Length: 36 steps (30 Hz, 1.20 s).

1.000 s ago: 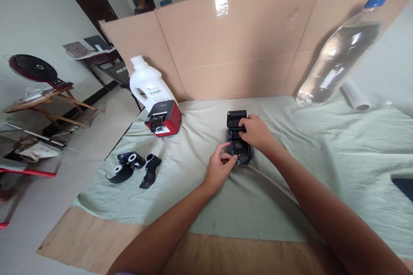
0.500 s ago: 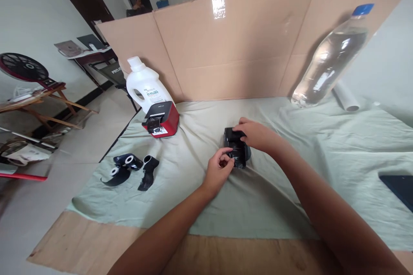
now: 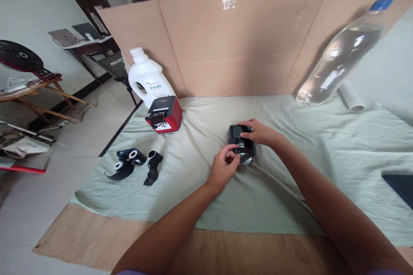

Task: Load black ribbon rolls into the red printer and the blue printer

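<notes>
A small black device, which looks like a portable label printer, lies on the cloth in front of me. A glossy black strip covers its near end. My right hand is closed around the far right side, with fingers along the top edge and the thumb on the upper face. My left hand pinches the left edge of the glossy strip between thumb and forefinger. Left of my hands lie several rolls of black film, with one loose strip curling toward me.
A red and black printer with black film at its front stands before a white detergent jug. Cardboard rises behind. At the right are a water bottle, a white tube and a dark flat object.
The view has shifted slightly. My right hand has moved down along the device's right side, and its upper face now shows flat. My left hand still pinches at the strip's edge.
</notes>
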### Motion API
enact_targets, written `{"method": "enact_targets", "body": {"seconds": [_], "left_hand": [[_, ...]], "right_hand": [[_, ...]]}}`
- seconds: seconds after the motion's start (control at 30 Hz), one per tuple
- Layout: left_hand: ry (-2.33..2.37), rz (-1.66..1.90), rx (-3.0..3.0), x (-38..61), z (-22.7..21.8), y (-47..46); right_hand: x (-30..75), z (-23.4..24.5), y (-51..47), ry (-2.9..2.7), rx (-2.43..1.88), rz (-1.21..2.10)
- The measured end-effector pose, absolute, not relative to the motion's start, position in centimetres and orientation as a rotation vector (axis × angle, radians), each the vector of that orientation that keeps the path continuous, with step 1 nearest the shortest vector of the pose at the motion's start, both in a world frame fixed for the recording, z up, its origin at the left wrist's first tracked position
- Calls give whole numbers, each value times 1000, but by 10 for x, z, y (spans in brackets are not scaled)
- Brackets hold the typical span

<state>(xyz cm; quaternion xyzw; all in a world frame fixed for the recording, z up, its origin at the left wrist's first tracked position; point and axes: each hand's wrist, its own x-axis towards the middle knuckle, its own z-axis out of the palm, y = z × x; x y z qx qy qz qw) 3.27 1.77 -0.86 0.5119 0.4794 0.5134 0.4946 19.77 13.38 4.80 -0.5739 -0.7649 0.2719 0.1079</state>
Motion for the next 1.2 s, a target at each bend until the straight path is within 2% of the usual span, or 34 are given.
{"method": "enact_targets", "body": {"seconds": [0.17, 0.53, 0.73, 0.87, 1.03, 1.2], "left_hand": [[1304, 1404, 1250, 28, -9, 20], [1318, 1422, 1330, 29, -12, 23], [1424, 1365, 1455, 26, -16, 24], [1496, 1115, 1747, 22, -11, 28], [1726, 657, 1982, 23, 6, 35], [1704, 654, 2099, 52, 17, 60]], "right_hand": [[196, 54, 126, -2157, -1766, 794], [200, 46, 120, -2007, -1637, 921], [206, 50, 121, -1769, -1692, 1151], [206, 44, 118, -1549, -1713, 1245], [194, 11, 82, -1456, -1466, 904], [218, 10, 72, -1381, -1356, 786]]}}
